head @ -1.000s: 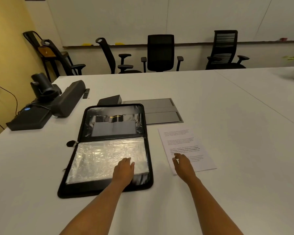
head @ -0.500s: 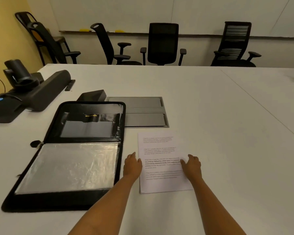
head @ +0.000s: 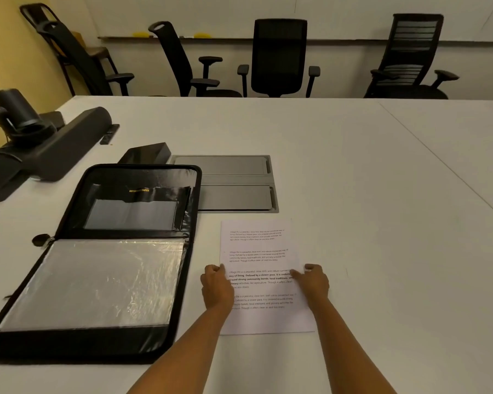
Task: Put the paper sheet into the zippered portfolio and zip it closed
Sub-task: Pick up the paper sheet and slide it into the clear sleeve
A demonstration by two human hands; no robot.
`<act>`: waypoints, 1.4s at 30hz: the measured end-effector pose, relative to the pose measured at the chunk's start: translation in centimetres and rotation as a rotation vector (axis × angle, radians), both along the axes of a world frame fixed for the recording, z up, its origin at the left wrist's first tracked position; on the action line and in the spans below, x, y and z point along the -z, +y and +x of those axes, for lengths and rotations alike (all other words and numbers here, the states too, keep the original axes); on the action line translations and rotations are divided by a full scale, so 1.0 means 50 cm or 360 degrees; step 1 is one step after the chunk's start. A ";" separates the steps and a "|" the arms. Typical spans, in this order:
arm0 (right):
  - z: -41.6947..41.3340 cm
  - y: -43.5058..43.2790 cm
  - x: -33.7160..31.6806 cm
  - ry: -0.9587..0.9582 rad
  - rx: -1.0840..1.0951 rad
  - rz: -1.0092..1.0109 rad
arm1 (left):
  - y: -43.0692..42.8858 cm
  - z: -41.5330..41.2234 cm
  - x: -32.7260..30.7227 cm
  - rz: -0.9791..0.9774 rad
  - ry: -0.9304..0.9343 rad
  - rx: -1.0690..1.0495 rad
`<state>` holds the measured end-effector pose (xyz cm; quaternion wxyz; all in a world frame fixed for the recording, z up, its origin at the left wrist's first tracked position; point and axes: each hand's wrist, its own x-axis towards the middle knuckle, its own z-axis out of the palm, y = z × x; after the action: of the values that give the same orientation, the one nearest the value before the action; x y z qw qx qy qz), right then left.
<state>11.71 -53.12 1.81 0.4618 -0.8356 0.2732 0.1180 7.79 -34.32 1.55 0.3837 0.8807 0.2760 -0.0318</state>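
Curled fingers (head: 214, 271) of the left hand (head: 217, 287) pinch the left edge of a white printed paper sheet (head: 261, 245). The right hand (head: 313, 282) pinches its right edge, thumb lying on the print. The sheet lies flat on a white table (head: 367, 251), just right of a black zippered portfolio (head: 83, 344). The portfolio lies open, with its clear plastic sleeve (head: 106, 282) facing up. A grey cable hatch (head: 234, 180) sits beyond.

White table (head: 396, 251) lies open right of the paper sheet (head: 268, 319); the unzipped portfolio (head: 103, 282) lies just left.
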 end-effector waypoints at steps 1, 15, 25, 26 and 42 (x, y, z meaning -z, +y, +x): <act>0.005 -0.004 0.001 0.0032 -0.0006 0.0079 | -0.001 0.000 -0.004 -0.0038 -0.0014 -0.0025; -0.010 -0.032 -0.066 -0.0456 -0.0474 0.0781 | 0.057 0.021 -0.027 -0.0840 0.0026 -0.0182; -0.031 -0.023 -0.115 -0.0177 -0.0697 0.1294 | 0.110 0.028 -0.119 -0.1932 0.0118 0.0231; -0.033 -0.018 -0.119 -0.0150 -0.0751 0.1282 | 0.113 0.028 -0.128 -0.1871 0.0100 0.0269; -0.016 -0.039 -0.245 -0.0605 -0.0888 0.0866 | 0.239 0.068 -0.341 -0.0668 0.0488 0.1232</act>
<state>10.91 -55.06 14.06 0.6578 -0.7320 -0.0942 0.1502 11.19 -22.38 18.59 0.4682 0.8074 -0.0318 -0.3577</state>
